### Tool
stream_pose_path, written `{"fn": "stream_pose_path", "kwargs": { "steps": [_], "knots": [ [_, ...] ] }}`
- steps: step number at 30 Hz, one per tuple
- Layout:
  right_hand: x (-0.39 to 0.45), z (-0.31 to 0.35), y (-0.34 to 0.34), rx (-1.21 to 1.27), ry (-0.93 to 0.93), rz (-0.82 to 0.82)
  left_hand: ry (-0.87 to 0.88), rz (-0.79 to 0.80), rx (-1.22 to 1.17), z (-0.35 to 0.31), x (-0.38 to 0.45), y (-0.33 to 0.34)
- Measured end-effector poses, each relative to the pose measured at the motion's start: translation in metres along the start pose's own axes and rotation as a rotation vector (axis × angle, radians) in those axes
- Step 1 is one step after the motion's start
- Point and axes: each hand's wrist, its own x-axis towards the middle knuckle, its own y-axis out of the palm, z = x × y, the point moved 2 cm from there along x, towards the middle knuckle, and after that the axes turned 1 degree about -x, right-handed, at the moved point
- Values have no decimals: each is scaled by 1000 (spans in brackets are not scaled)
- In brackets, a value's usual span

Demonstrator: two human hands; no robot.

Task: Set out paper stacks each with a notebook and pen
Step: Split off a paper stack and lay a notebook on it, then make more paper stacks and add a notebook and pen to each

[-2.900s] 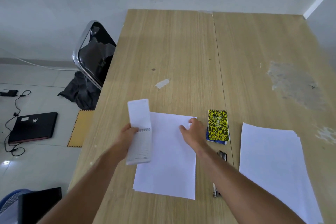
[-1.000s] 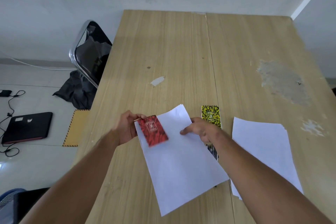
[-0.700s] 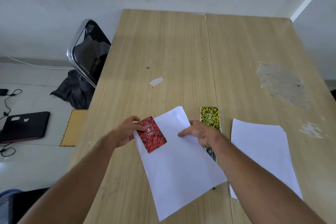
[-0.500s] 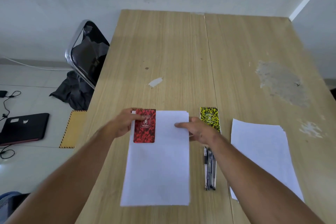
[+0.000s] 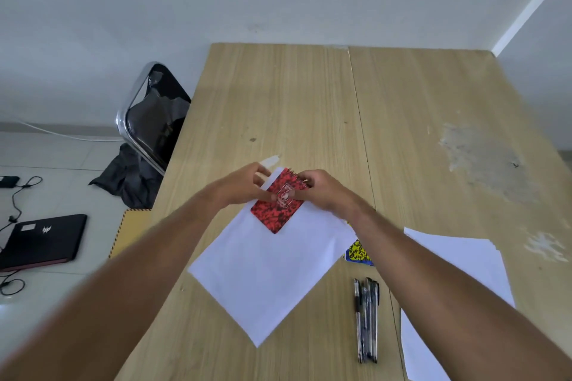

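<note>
A white paper stack (image 5: 266, 269) lies skewed on the wooden table (image 5: 294, 102), one corner pointing toward me. On its far corner sits a red-and-black spiral notebook (image 5: 278, 204). My left hand (image 5: 244, 184) holds the notebook's left edge, thumb on the cover. My right hand (image 5: 322, 192) pinches its top right corner by the spiral. A yellow-and-black notebook (image 5: 357, 252) peeks out under my right forearm. Several black pens (image 5: 366, 318) lie side by side near the table's front. A second paper stack (image 5: 458, 260) lies at the right.
A scrap of tape (image 5: 270, 160) lies just beyond my left hand. Scuffed patches (image 5: 483, 158) mark the table's right side. A black chair (image 5: 154, 124) stands at the table's left edge, with a laptop (image 5: 43, 241), cables and a brown envelope (image 5: 130, 229) on the floor.
The paper stack has swung from straight to skewed and slid farther from me. The red notebook turned with it. My right hand moved from the paper's edge onto the notebook's top corner.
</note>
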Motion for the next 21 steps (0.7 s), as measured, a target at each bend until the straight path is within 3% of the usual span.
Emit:
{"fn": "stream_pose_path", "kwargs": {
  "steps": [3,6,9,11,13,17,21],
  "knots": [
    [12,-21,-6,204,78,-129,-94,-53,175,41,4,-8],
    [35,-45,-4,329,171,-277,-175,-276,439,83,8,-28],
    [65,-60,3,424,231,-403,-116,-498,715,108,20,-45],
    [88,-65,8,441,238,-477,-20,-513,754,116,31,-46],
    [109,-66,12,254,206,-572,26,-455,767,125,44,-37],
    [126,-69,19,-426,262,-654,-37,-354,764,147,63,-15],
    [103,-64,7,-433,158,-651,-22,-402,811,140,64,-13]
  ]
}}
